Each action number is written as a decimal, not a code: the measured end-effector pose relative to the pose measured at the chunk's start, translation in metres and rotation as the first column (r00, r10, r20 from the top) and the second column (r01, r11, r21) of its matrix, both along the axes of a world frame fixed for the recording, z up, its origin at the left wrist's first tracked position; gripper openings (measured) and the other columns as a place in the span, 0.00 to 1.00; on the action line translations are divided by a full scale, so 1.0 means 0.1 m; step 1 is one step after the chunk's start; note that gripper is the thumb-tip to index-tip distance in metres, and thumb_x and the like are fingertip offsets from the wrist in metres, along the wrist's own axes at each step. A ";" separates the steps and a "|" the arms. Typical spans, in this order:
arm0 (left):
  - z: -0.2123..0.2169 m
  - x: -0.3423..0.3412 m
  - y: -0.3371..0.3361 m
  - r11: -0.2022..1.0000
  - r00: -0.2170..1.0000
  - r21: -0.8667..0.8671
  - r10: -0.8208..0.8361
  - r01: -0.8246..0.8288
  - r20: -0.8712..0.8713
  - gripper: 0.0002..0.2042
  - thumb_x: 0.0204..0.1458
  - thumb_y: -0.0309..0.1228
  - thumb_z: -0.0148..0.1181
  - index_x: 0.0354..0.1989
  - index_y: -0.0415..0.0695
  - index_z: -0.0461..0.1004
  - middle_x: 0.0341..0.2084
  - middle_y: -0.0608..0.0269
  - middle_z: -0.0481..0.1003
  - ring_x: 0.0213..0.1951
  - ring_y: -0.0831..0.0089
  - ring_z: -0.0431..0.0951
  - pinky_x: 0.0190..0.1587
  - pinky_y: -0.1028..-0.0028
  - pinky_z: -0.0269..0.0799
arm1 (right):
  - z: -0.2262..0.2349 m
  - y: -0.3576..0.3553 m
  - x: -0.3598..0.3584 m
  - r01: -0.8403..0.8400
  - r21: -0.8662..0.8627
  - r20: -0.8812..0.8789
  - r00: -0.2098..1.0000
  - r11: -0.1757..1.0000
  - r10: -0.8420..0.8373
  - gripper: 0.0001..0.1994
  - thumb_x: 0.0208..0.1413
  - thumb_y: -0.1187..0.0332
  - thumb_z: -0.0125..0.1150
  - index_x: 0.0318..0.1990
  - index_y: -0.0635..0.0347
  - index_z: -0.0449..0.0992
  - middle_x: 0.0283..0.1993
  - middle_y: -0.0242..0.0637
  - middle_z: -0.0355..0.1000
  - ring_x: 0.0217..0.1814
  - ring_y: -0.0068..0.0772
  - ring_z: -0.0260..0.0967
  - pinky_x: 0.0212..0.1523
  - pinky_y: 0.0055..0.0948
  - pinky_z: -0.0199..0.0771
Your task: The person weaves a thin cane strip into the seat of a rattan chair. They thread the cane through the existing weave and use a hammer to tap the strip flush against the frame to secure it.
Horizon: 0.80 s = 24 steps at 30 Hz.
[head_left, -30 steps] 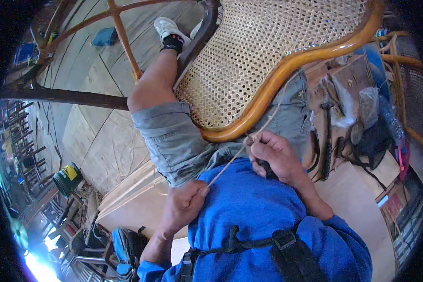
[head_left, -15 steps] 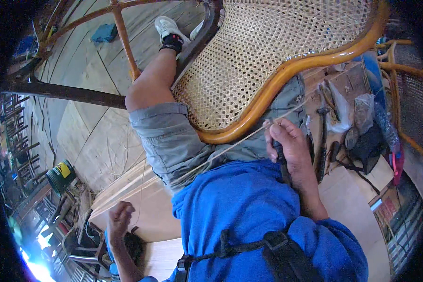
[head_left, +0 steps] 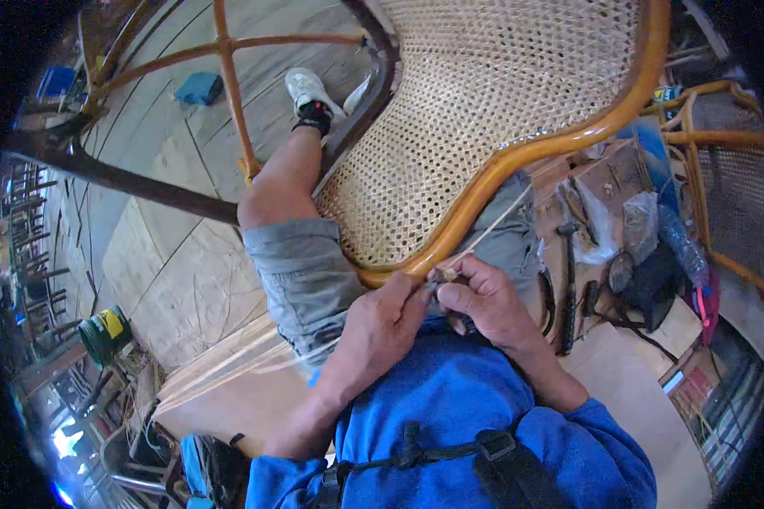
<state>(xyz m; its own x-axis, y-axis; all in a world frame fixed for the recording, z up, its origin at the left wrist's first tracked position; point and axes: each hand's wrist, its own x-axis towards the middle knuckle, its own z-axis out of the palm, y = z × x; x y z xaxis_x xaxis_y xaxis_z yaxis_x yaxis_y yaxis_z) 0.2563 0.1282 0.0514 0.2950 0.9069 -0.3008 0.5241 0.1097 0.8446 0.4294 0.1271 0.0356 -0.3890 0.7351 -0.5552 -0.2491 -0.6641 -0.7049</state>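
Note:
My left hand point(head_left: 380, 329) and my right hand point(head_left: 485, 307) meet in front of my lap, fingers pinched together on a thin pale cane strip point(head_left: 494, 227). One length of it rises from the fingertips toward the upper right. A dark object point(head_left: 461, 323), its kind hard to make out, is tucked under the fingers of my right hand. Just beyond my hands rests a chair part with a woven cane panel point(head_left: 484, 93) and a glossy orange-brown curved frame point(head_left: 471, 200). My fingers hide the exact spot where they grip the strip.
Pale strips point(head_left: 229, 365) lie along a board at my left. On a wooden surface to my right are a hammer point(head_left: 568, 280), plastic bags point(head_left: 641, 222) and a dark cloth point(head_left: 660, 284). Farther off stand a green bucket point(head_left: 104, 338) and a rattan frame point(head_left: 700, 140).
My left hand has come from the lower left, off beside my body, up to my right hand. My right hand has shifted slightly left and down.

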 end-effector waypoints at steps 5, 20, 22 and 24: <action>0.14 -0.11 -0.10 0.998 0.999 -0.054 -0.033 0.033 0.013 0.04 0.51 0.27 0.52 0.32 0.39 0.70 0.22 0.49 0.70 0.25 0.52 0.73 0.26 0.64 0.68 | -0.08 -0.09 0.01 -0.007 -0.058 -0.078 0.997 0.998 0.002 0.14 0.54 0.62 0.56 0.40 0.63 0.66 0.27 0.32 0.66 0.18 0.18 0.60 0.18 0.17 0.60; 0.33 -1.18 -0.78 0.989 0.982 -0.143 -0.003 -0.024 -0.187 0.03 0.48 0.24 0.54 0.27 0.37 0.72 0.19 0.55 0.72 0.20 0.69 0.72 0.24 0.74 0.65 | -0.18 -0.01 0.12 0.146 -0.126 0.002 0.989 0.981 -0.147 0.13 0.55 0.63 0.54 0.39 0.64 0.67 0.26 0.32 0.65 0.17 0.19 0.59 0.15 0.17 0.59; 0.41 -1.26 -0.81 0.981 0.983 -0.188 0.017 -0.051 -0.181 0.04 0.49 0.25 0.55 0.27 0.37 0.72 0.19 0.55 0.72 0.20 0.69 0.72 0.24 0.73 0.66 | -0.25 -0.03 0.18 0.146 -0.089 0.003 0.989 0.985 -0.146 0.12 0.55 0.63 0.54 0.39 0.64 0.67 0.25 0.32 0.65 0.16 0.19 0.59 0.14 0.17 0.58; 0.42 -1.42 -0.91 0.950 0.959 -0.290 0.032 -0.117 -0.281 0.04 0.49 0.27 0.54 0.28 0.38 0.72 0.20 0.54 0.73 0.21 0.67 0.73 0.26 0.72 0.67 | -0.24 0.05 0.28 0.177 -0.098 0.098 0.981 0.979 -0.167 0.10 0.55 0.64 0.52 0.35 0.62 0.67 0.24 0.31 0.65 0.15 0.18 0.60 0.14 0.17 0.58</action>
<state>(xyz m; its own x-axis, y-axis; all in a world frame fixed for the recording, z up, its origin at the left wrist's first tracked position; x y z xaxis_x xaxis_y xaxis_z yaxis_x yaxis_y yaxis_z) 0.1140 0.0370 0.0937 0.0996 0.7772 -0.6213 0.7074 0.3838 0.5935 0.4578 0.1321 0.0114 -0.2073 0.7222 -0.6599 -0.3054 -0.6886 -0.6577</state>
